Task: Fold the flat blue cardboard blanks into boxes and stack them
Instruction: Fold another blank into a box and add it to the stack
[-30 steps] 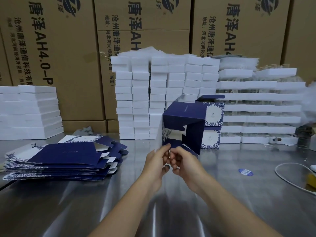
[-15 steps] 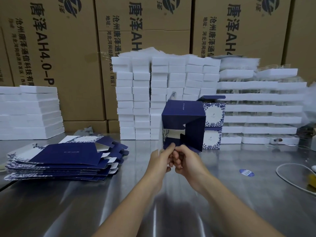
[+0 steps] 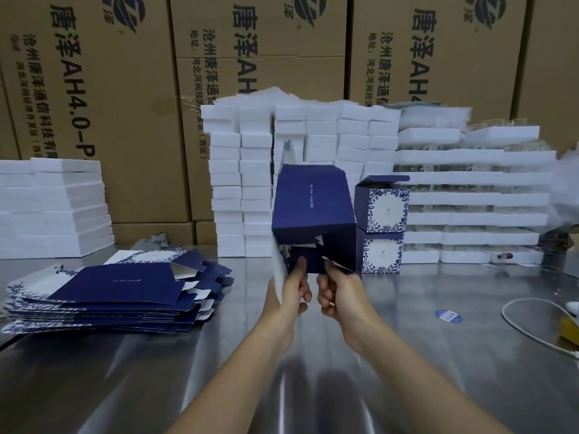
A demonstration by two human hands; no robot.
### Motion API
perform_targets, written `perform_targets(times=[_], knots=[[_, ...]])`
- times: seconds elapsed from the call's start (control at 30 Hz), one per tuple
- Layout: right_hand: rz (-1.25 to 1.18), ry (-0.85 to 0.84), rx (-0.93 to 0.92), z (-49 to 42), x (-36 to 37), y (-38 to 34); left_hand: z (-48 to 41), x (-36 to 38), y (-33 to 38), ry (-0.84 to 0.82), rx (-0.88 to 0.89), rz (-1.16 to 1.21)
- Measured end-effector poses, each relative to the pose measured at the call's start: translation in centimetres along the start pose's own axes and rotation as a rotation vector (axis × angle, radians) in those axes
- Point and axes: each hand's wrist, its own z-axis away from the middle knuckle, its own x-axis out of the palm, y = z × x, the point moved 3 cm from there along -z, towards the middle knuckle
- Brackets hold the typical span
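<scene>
Head view: half-folded box [image 3: 311, 211] mid-frame, raised off table [image 3: 219, 355], bottom flaps toward cam. L hand [image 3: 291, 289] gripping lower-left edge, thumb on flap. R hand [image 3: 340, 292] pinching lower-right flap. Blanks [image 3: 106, 292] piled lower left. Two done boxes [image 3: 383, 227] stacked just right of ctr.

A pile of flat blanks [image 3: 119, 296] lies on the bench [image 3: 407, 339] at the left. The half-folded box [image 3: 313, 208] is held above the bench's middle. The two finished boxes [image 3: 383, 233] stand one on the other just behind it to the right. Along the rear run stacks of foam pieces [image 3: 244, 183], with shipping cartons [image 3: 125, 89] behind them. A cable [image 3: 529, 317] lies at the far right.
</scene>
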Motion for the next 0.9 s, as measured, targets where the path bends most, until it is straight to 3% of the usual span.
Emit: perform_targets(times=[0.17,0.27,0.4,0.57,0.73,0.9], knots=[[0.172,0.114,-0.092,-0.9,-1.7,-0.8,-0.1,-1.4,0.4,-0.212,-0.018,-0.23],[0.516,0.213,-0.246,-1.1,-3.4,-1.0,-0.8,-2.5,0.2,-0.094,0.008,-0.24],[0.88,0.237,-0.377,-1.1,-4.5,-0.6,-1.5,-4.2,1.2,0.133,0.188,-0.13],[0.946,0.261,-0.438,-1.4,-4.8,-0.2,-1.5,-4.1,1.4,-0.031,0.101,0.023],[0.917,0.339,-0.481,-1.5,-5.3,-0.5,-0.9,-4.3,1.7,0.032,0.116,0.07],[1.06,0.258,-0.456,-1.6,-5.1,0.7,-0.5,-3.4,1.7,-0.051,0.116,-0.075]])
